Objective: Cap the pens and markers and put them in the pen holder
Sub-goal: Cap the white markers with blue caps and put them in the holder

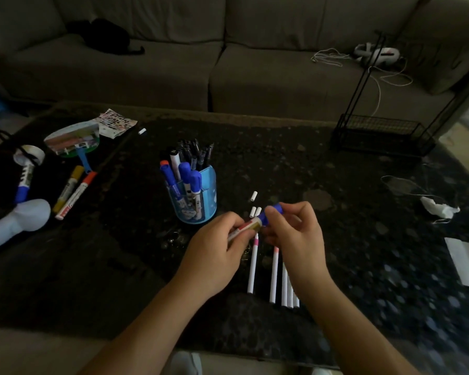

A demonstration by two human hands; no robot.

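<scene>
My left hand [217,255] grips the barrel of a white marker [251,226] just in front of the blue pen holder [201,201]. My right hand [293,231] pinches the marker's blue cap [275,209] at the tip end. The holder stands upright, filled with blue-capped markers and dark pens. Several thin white pens [274,274] lie side by side under my hands. Three small white caps [255,207] lie loose beside the holder. At the left lie a yellow marker [68,189], a red marker [76,196] and a blue marker [25,185].
The dark stone table [282,163] also bears a tape roll [29,154], a round fan [72,139], a sticker sheet [117,121], a white handle-shaped object [16,223], a black wire rack [382,133] and crumpled tissue [439,209]. A sofa [201,63] stands behind.
</scene>
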